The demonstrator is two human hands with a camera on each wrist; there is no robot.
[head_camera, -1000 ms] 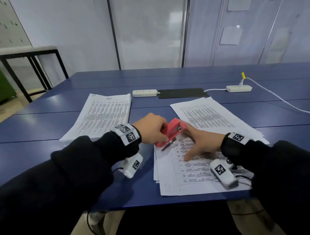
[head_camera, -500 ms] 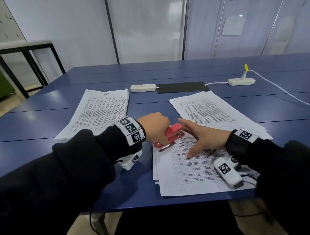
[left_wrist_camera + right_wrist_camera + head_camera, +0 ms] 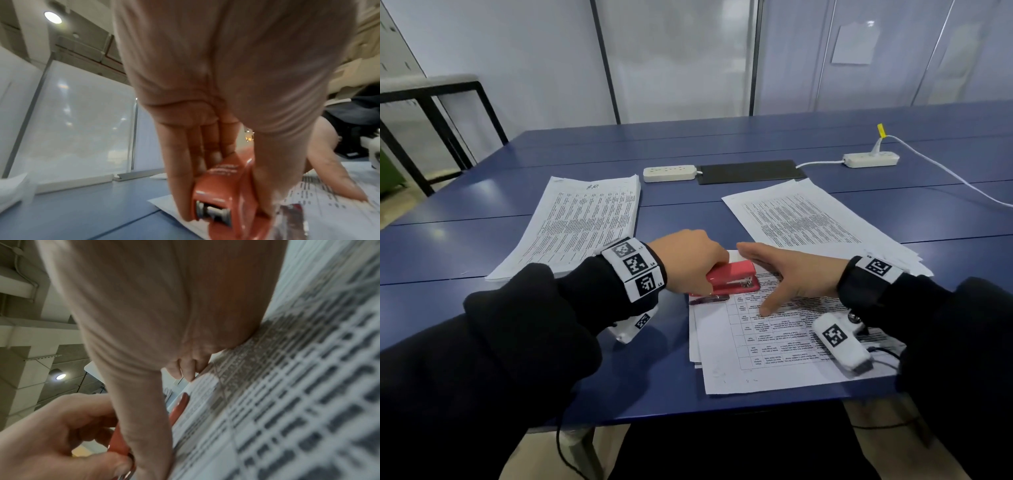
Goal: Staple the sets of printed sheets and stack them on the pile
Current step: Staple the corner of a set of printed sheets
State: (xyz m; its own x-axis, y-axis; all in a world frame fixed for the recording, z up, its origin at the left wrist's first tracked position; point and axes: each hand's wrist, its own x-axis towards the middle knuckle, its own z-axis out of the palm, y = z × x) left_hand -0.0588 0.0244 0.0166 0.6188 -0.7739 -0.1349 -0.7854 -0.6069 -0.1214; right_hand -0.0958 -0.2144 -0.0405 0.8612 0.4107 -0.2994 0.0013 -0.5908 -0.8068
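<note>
Presently: red stapler, metal mouth toward right hand, long axis crosswise over printed sheets; left hand grips it; right hand flat, fingers spread.

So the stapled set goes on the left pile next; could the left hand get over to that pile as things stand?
Probably yes. The left pile lies just beyond the left hand with only bare table between, but that hand grips the red stapler and would have to let it go.
</note>
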